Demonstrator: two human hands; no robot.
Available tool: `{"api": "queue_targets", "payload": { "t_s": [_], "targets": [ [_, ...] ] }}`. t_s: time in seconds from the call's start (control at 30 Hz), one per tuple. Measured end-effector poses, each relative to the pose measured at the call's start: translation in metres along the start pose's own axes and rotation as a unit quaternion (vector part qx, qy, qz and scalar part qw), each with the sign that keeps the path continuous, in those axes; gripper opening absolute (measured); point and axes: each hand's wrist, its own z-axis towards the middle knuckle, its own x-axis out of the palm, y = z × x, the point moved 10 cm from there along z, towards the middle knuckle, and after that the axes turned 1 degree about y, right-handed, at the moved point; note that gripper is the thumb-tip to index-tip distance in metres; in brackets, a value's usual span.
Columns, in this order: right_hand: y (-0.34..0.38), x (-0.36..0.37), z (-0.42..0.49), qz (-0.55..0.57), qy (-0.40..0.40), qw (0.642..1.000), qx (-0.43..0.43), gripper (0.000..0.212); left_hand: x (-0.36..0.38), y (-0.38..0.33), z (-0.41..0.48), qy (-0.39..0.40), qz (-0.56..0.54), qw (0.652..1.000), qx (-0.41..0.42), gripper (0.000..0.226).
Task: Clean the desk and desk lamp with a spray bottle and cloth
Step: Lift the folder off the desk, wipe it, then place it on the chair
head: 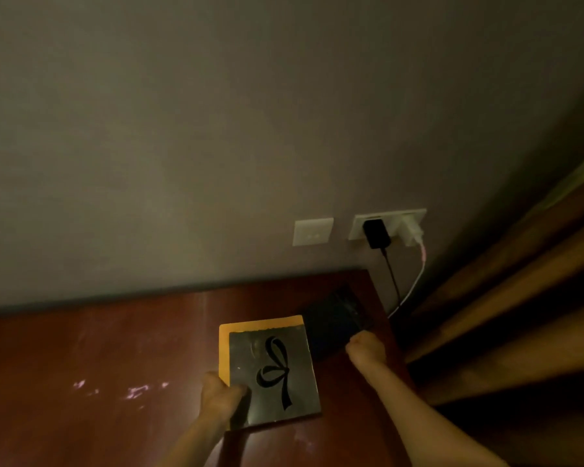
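**One head-worn view, tilted toward the wall**

A single wide-angle camera sits on the person's head, close above the tabletop [115, 348]. It faces forward and slightly down at the grey wall [216, 129], which fills most of the frame. The left hand [221, 396] and right hand [366, 348] reach in from the bottom edge. The lens bends the curtain [520, 315] at right.

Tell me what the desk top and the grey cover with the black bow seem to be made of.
Desk top: probably wood or veneer, reddish-brown and semi-gloss, with a faint sheen and pale scuff marks.
Grey cover: likely card or stiff paper, slightly glossy, with a thin edge and light reflections.
The picture is dim, so both are uncertain.
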Motion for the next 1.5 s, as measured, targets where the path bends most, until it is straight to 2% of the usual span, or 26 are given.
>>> {"api": "queue_targets", "payload": {
  "t_s": [0.03,0.13,0.27,0.47,0.67,0.9,1.1,1.3,1.5],
  "targets": [
    [-0.004,-0.009,0.011,-0.001,-0.014,1.0,0.008,0.013,0.002,-0.001,0.004,-0.006,0.007,1.0,-0.003,0.033],
    [-0.005,-0.029,0.043,-0.028,-0.048,0.998,0.016,0.041,0.006,-0.009,0.012,-0.012,0.016,1.0,-0.015,0.033],
    [-0.001,-0.033,0.077,-0.074,-0.061,0.995,0.018,0.061,0.004,-0.011,0.03,-0.019,0.041,0.999,-0.03,0.04],
    [0.007,-0.015,0.11,-0.13,-0.024,0.991,-0.011,0.066,0.002,-0.017,0.051,-0.021,0.081,0.996,-0.026,0.041],
    [0.002,-0.016,0.126,-0.081,0.009,0.997,-0.009,0.076,0.006,-0.022,0.059,-0.016,0.11,0.994,-0.008,0.038],
    [0.01,-0.023,0.115,-0.034,0.025,0.998,-0.054,0.064,0.004,-0.025,0.052,-0.003,0.119,0.993,0.019,0.044],
    [0.026,-0.044,0.086,0.006,0.004,0.989,-0.146,0.064,-0.018,-0.024,0.037,-0.031,0.128,0.99,0.046,0.041],
    [0.044,-0.051,0.054,0.025,0.056,0.979,-0.193,0.048,-0.051,-0.005,0.017,-0.045,0.121,0.991,0.039,0.039],
    [0.091,-0.023,0.0,-0.069,0.163,0.946,-0.273,0.043,-0.054,0.013,-0.003,-0.03,0.097,0.994,0.035,0.036]
  ]
}}
